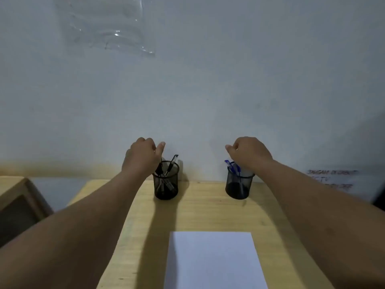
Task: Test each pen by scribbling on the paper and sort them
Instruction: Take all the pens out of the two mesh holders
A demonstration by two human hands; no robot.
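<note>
Both your left hand (143,157) and right hand (249,152) hover loosely curled, holding nothing; pinch one pen from the eleven-o'clock cup (166,180), not a bundle, before scribbling on the paper (212,261) at six.

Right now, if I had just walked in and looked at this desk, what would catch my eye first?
Most likely the two hands: the left hand and the right hand are raised above two black mesh cups at the back of the wooden desk. The left cup holds black pens and the right cup holds blue pens. Nearer the viewer, a blank white sheet of paper lies flat.
</note>
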